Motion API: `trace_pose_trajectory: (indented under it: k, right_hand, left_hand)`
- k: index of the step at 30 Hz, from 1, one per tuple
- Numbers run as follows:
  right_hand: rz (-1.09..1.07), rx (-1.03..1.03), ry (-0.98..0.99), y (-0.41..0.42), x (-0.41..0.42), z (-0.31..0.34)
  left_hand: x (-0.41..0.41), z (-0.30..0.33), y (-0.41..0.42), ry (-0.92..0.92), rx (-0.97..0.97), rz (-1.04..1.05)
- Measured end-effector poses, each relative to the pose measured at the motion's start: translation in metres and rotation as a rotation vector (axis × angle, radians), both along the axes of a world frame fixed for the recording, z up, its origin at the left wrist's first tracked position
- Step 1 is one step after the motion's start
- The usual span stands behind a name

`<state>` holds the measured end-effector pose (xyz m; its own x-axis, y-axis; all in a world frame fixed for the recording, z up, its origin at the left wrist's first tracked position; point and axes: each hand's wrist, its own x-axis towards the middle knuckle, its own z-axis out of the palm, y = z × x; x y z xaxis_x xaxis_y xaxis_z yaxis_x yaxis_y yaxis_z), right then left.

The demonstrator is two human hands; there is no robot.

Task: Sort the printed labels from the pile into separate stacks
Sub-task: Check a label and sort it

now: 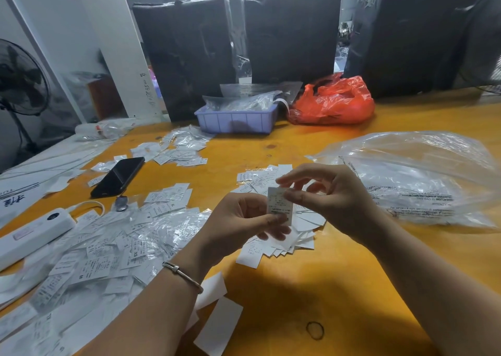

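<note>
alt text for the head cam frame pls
Both hands hold one printed label above a fanned stack on an orange table: left hand grips it, right hand pinches its top. A loose label pile lies left.

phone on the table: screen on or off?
Off, as far as visible. The phone lies face up among labels, its screen uniformly dark, with only a faint reflection.

Table (339, 288) looks like smooth orange-yellow wood with a slight sheen. Labels (89, 260) at 8 o'clock are matt white paper, some in crinkly clear film. Glossy black phone (119, 176) at 10, shiny red plastic bag (336, 103) at 1.
</note>
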<state>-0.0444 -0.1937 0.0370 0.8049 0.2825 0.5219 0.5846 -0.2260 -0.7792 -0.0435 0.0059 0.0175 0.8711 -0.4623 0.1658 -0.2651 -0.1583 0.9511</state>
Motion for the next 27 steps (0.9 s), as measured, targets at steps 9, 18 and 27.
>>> trace_pose_trajectory:
  k: [9, 18, 27]
  right_hand:
    - [-0.013, -0.252, -0.12, 0.002, 0.0, -0.005]
    - [-0.188, -0.226, -0.047, -0.011, 0.013, -0.007]
    - [-1.056, -0.644, 0.131, -0.062, 0.045, -0.027]
  left_hand:
    - [0.003, -0.004, 0.001, -0.065, 0.04, 0.079]
    - [0.007, -0.002, 0.004, -0.036, -0.023, 0.149]
    - [0.021, 0.004, 0.043, -0.195, 0.35, 0.669]
